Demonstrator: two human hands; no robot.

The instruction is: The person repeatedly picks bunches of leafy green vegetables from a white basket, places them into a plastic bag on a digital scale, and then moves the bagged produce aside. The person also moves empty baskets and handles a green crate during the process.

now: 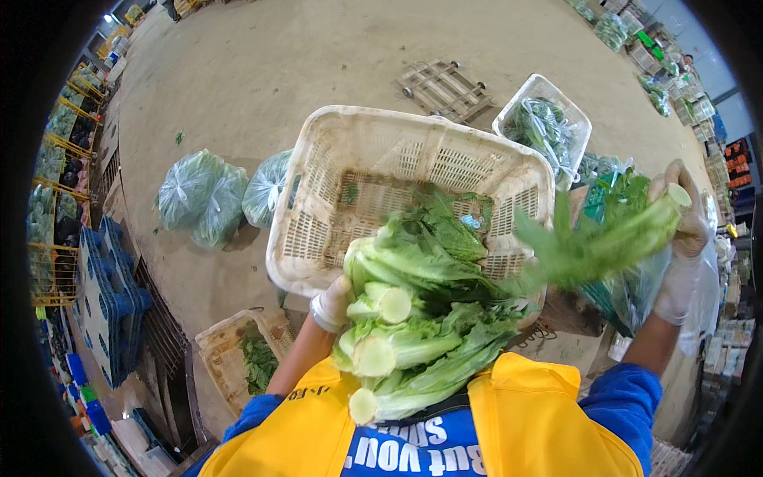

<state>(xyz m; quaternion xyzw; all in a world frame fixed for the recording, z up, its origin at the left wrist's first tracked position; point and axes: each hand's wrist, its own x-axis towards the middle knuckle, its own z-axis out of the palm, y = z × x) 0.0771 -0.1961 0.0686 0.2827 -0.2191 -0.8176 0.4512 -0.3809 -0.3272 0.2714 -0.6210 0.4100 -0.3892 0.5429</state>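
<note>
My right hand (691,235), in a thin pale glove, grips one head of long-leaf lettuce (632,235) by its cut stem end, out to the right. The leaves point left and are blurred. My left hand (332,304), also gloved, is at the left side of a pile of lettuce heads (396,352) against my chest; its fingers are mostly hidden under them. Several pale cut stems face left. Beyond the pile is a dirty white plastic crate (363,137), its near side partly covered by the lettuce. Some leaf bits and a blue scrap (471,221) lie inside it.
Tied clear bags of greens (202,197) stand on the floor to the left. A smaller white crate (518,98) with bagged greens and a slatted wheeled dolly (444,89) are beyond. Lower left are another crate (220,352) with leaves and blue plastic pallets (110,298).
</note>
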